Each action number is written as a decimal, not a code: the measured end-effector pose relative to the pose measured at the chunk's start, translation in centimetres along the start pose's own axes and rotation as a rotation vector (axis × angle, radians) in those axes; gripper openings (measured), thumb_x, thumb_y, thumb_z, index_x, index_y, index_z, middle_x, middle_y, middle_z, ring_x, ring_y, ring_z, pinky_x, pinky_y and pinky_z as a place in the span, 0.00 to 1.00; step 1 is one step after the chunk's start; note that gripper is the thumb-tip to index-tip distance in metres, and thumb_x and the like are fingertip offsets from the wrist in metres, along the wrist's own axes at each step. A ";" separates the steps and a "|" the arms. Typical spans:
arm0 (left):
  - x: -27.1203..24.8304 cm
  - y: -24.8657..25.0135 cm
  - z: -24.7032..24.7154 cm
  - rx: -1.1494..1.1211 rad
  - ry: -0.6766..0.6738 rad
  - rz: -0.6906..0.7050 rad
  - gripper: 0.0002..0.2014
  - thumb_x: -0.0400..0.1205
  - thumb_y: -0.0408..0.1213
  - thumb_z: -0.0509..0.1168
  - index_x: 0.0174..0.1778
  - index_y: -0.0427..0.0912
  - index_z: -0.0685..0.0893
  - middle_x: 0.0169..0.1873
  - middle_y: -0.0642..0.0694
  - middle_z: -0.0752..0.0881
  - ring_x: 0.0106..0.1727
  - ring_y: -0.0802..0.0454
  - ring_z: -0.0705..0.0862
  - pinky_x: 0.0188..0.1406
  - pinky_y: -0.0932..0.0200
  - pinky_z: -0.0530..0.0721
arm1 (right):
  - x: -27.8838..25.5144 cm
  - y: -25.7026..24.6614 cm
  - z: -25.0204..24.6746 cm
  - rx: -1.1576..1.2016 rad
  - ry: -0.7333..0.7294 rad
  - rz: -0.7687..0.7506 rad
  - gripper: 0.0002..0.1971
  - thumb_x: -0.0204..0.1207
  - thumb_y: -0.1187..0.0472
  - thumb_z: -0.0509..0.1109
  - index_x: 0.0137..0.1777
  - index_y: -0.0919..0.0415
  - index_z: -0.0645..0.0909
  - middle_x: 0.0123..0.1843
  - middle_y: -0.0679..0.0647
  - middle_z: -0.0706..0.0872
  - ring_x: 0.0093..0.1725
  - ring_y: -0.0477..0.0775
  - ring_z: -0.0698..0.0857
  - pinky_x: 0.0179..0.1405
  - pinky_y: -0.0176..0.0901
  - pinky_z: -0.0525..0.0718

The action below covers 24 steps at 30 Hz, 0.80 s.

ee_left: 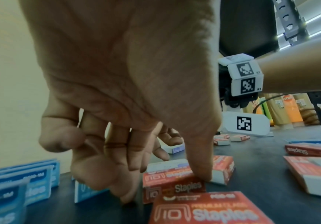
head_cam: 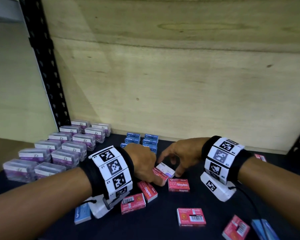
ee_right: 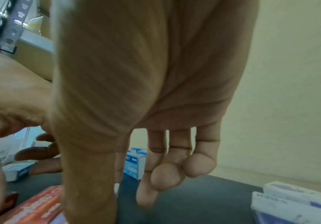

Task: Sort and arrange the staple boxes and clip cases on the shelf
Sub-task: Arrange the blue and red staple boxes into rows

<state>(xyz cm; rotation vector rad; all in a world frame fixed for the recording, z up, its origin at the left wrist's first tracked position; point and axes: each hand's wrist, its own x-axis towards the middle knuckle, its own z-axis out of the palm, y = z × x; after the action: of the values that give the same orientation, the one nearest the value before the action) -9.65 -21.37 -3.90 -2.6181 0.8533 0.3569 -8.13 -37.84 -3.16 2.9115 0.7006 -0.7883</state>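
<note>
Both hands meet at mid-shelf over two red staple boxes lying together. My left hand point(head_cam: 151, 175) grips the red box point(head_cam: 160, 179), its thumb point(ee_left: 201, 174) pressing on the box's end point(ee_left: 171, 176) and the fingers curled down its other side. My right hand point(head_cam: 170, 168) pinches the neighbouring box, white barcode face up point(head_cam: 166, 171), between forefinger and thumb point(ee_right: 90, 181). Clear clip cases point(head_cam: 59, 153) stand in two rows at the left. Blue staple boxes point(head_cam: 140, 141) stand in rows at the back.
Loose red staple boxes point(head_cam: 178, 185) point(head_cam: 147, 190) point(head_cam: 132, 203) point(head_cam: 191, 216) lie on the dark shelf point(head_cam: 163, 227) in front of my hands. A blue box point(head_cam: 82, 213) lies under my left wrist, another point(head_cam: 265, 229) at the front right. A wooden back panel point(head_cam: 180, 84) closes the shelf.
</note>
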 end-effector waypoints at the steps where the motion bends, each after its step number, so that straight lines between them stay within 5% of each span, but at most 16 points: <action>1: 0.0 0.0 0.0 0.002 -0.002 0.001 0.32 0.70 0.79 0.56 0.28 0.48 0.72 0.32 0.52 0.78 0.40 0.48 0.81 0.40 0.54 0.77 | 0.1 0.1 0.1 0.006 0.007 -0.006 0.33 0.73 0.53 0.80 0.77 0.40 0.72 0.54 0.48 0.83 0.53 0.50 0.82 0.52 0.42 0.79; 12: 0.2 -0.6 0.2 -0.003 0.019 0.011 0.26 0.73 0.70 0.60 0.31 0.48 0.76 0.31 0.52 0.77 0.35 0.50 0.78 0.38 0.55 0.77 | -1.1 1.6 0.5 0.037 0.055 0.060 0.31 0.71 0.51 0.81 0.73 0.42 0.75 0.45 0.45 0.85 0.40 0.43 0.81 0.37 0.35 0.74; 21: 1.7 0.6 -2.3 -0.060 0.150 0.095 0.28 0.70 0.69 0.63 0.44 0.46 0.84 0.39 0.50 0.85 0.42 0.49 0.84 0.41 0.53 0.84 | -7.8 6.6 1.5 0.096 0.148 0.296 0.29 0.67 0.42 0.80 0.67 0.43 0.78 0.39 0.41 0.88 0.42 0.44 0.85 0.53 0.43 0.83; 24: 2.9 2.7 -3.0 -0.005 0.167 0.162 0.27 0.71 0.69 0.64 0.47 0.46 0.84 0.41 0.50 0.85 0.43 0.48 0.84 0.35 0.56 0.79 | -9.8 7.8 3.0 0.103 0.149 0.345 0.28 0.67 0.41 0.79 0.67 0.43 0.78 0.37 0.41 0.89 0.41 0.42 0.87 0.53 0.44 0.84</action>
<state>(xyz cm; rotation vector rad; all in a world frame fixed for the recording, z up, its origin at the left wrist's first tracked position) -8.65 -26.11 -2.91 -2.6179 1.1252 0.1839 -13.66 -49.37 -1.55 3.0805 0.1545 -0.5891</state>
